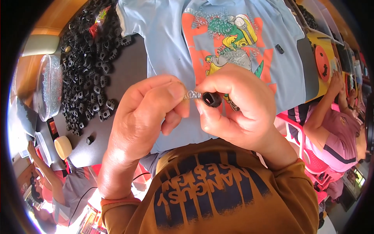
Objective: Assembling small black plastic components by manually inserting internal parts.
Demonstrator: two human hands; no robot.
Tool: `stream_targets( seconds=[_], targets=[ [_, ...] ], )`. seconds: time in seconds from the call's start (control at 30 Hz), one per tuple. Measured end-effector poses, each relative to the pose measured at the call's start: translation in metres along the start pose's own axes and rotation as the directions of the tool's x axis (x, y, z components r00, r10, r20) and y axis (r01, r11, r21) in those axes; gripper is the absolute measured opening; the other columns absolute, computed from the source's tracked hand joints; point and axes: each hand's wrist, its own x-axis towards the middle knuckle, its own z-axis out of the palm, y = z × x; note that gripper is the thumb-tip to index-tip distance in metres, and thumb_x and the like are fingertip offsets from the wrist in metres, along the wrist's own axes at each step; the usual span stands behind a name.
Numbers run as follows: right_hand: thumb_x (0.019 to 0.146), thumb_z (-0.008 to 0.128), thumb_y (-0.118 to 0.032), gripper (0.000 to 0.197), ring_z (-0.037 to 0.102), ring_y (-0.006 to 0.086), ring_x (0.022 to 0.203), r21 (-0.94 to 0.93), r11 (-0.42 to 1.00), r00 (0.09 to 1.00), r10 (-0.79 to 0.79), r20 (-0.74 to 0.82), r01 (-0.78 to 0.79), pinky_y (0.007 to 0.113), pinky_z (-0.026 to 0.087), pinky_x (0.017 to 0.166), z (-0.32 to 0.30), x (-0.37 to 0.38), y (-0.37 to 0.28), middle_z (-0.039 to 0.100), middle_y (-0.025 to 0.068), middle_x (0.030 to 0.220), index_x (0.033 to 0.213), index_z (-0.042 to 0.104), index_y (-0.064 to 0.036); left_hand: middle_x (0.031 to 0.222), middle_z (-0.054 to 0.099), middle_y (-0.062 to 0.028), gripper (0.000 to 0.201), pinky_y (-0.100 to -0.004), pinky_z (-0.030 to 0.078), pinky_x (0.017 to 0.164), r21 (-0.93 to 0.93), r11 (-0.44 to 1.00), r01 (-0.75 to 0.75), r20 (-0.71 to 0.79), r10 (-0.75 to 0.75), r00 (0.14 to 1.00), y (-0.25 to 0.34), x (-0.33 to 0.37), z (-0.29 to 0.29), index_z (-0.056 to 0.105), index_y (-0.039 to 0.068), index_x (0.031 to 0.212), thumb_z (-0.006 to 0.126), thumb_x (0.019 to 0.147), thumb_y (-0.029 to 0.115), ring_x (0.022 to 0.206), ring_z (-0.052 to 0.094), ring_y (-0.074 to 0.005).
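Observation:
My left hand (146, 107) is closed in a pinch on one end of a small metal coil spring (193, 95). The spring's other end reaches the fingertips of my right hand (245, 105), just beside a small black plastic piece (211, 100). Curled fingers of the right hand grip that piece, with its open end facing left. Whether the spring's tip is inside it I cannot tell. Below my hands lies a light blue T-shirt (167, 46) with a printed cartoon, and many loose springs (238, 58) are scattered over the print.
A large heap of black plastic parts (89, 66) covers the table's left. Beside it stands a clear round tub (50, 87) of springs. A single black piece (279, 48) rests on the shirt, another (90, 139) near the front edge. Other people sit at both sides.

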Motion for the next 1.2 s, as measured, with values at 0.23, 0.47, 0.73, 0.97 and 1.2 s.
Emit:
stream_targets(
  seconds=[0.23,0.47,0.73,0.97,1.2],
  targets=[
    [0.069,0.068,-0.003,0.018,0.05,0.0196,0.053,-0.042,0.997,0.996,0.055,-0.066,-0.058,0.029,0.038,0.047,0.008,0.006,0.002,0.052,0.006,0.067,0.083,0.058,-0.004,0.064,0.05,0.0011,0.027,-0.0221,0.033,0.051,0.255,0.963,-0.091,-0.128,0.127,0.984,-0.006,-0.003,-0.003,0.057,-0.001,0.075,0.049,0.091,0.019,0.057,0.042,-0.0054],
    [0.076,0.067,-0.005,0.014,0.05,0.0086,0.055,0.276,0.903,0.944,0.322,0.079,-0.331,0.024,0.038,0.048,0.002,0.004,-0.015,0.052,0.002,0.068,0.085,0.056,-0.0034,0.075,0.048,-0.0014,0.018,-0.0199,0.034,0.057,0.332,0.885,-0.326,-0.239,0.413,0.879,-0.013,-0.009,0.006,0.057,-0.003,0.094,0.05,0.089,0.013,0.062,0.042,-0.0065],
    [0.082,0.062,-0.007,0.009,0.046,0.0028,0.059,0.668,0.353,0.723,0.548,0.42,-0.655,0.02,0.036,0.051,0.0,0.014,-0.015,0.052,-0.0029,0.067,0.084,0.057,-0.0006,0.088,0.06,-0.0134,0.026,-0.0297,0.044,0.066,0.786,0.267,-0.557,0.229,0.712,0.664,-0.01,-0.008,-0.011,0.059,-0.004,0.1,0.057,0.075,-0.009,0.074,0.055,-0.022],
    [0.072,0.064,-0.012,0.013,0.056,0.0252,0.06,0.305,0.858,0.91,0.38,0.165,-0.413,0.036,0.043,0.053,0.017,0.013,-0.01,0.057,0.0109,0.068,0.081,0.059,-0.0038,0.079,0.058,-0.0129,0.012,-0.0325,0.044,0.063,0.87,0.116,-0.479,0.276,0.69,0.669,-0.003,-0.015,-0.021,0.059,-0.005,0.093,0.055,0.082,-0.001,0.07,0.055,-0.0264],
    [0.066,0.065,-0.014,0.02,0.058,0.0339,0.065,-0.059,0.995,0.996,0.08,0.026,-0.078,0.042,0.046,0.054,0.018,0.013,-0.003,0.057,0.0157,0.069,0.068,0.053,0.0013,0.082,0.05,-0.0027,0.021,-0.0201,0.032,0.056,0.51,0.805,-0.303,-0.074,0.392,0.917,-0.012,-0.009,-0.044,0.058,-0.003,0.092,0.047,0.094,0.015,0.061,0.042,-0.0057]
  ],
)
